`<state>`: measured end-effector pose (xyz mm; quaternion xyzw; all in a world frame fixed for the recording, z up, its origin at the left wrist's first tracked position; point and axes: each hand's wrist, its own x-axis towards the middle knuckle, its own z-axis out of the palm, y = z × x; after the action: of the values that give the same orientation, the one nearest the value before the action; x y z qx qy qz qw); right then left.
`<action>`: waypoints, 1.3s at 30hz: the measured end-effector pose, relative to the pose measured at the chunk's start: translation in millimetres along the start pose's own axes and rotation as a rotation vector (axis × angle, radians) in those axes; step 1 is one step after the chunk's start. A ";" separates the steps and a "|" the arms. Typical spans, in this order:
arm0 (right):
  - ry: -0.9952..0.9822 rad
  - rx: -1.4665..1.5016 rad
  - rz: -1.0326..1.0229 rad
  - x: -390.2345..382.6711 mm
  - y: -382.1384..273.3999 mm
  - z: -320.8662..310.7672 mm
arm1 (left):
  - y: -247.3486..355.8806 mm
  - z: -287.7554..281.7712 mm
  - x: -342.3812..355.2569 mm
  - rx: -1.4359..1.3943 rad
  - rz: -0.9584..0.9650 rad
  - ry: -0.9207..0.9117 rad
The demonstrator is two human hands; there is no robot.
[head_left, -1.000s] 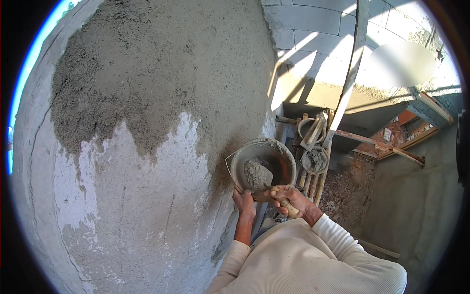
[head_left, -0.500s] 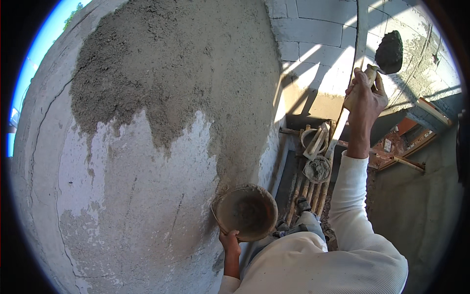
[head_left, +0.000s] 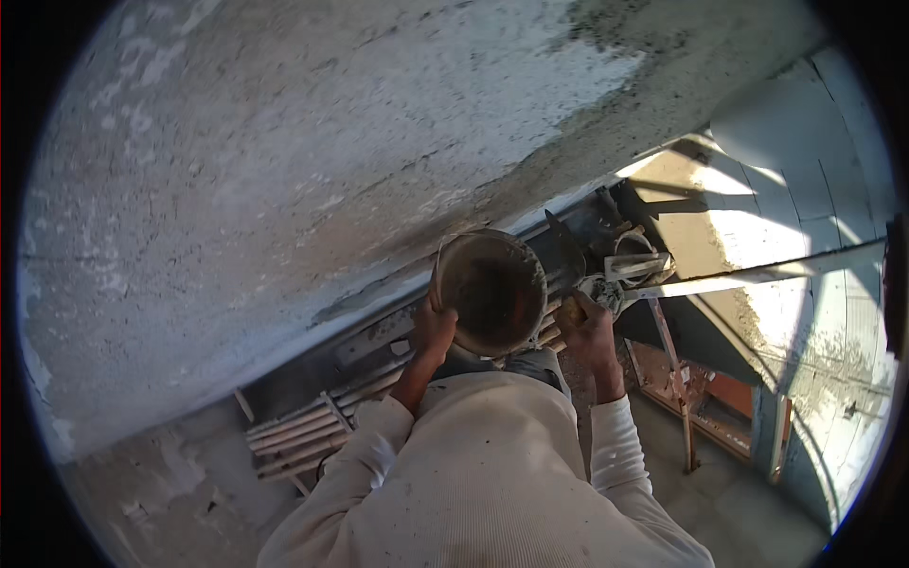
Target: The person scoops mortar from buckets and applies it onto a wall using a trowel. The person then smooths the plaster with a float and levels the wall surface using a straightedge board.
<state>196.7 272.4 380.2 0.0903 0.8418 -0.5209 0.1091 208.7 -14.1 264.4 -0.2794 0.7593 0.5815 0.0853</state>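
Note:
My left hand grips the side of a round, dirt-caked bucket, tilted so its dark inside faces up at me. No mortar heap shows in it, though the bottom is in shadow. To the right of it, my right hand is closed around the wooden handle of a trowel. Its dark blade points away from me, beside the bucket's right rim; whether mortar clings to it I cannot tell. Partly behind that hand stands a bucket of grey mortar.
A rough wall rises in front, with wet grey plaster at upper right. Bamboo poles form a platform below. Another bucket has wooden pieces across it. A long straightedge reaches toward the sunlit block wall.
My right hand has come down from the upper right with the trowel, now close to the buckets. The view has swung lower and turned; my left hand still holds the bucket.

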 end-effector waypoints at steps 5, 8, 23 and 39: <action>-0.320 -0.390 -0.037 -15.6 49.4 4.3 | 18.7 44.4 -8.3 0.043 0.058 -0.046; -0.474 -0.632 -0.103 14.5 76.8 -1.1 | 39.1 59.5 -25.1 0.073 0.133 -0.109; -0.334 -1.239 -0.650 6.5 14.8 17.1 | 89.3 41.3 5.7 0.182 0.427 -0.350; -0.036 -0.957 -0.248 -3.1 4.1 -28.1 | 186.4 87.2 12.9 0.292 0.622 -0.510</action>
<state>198.2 299.3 389.7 -0.0798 0.9890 -0.0863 0.0899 83.4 94.1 387.3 0.1304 0.8365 0.5162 0.1296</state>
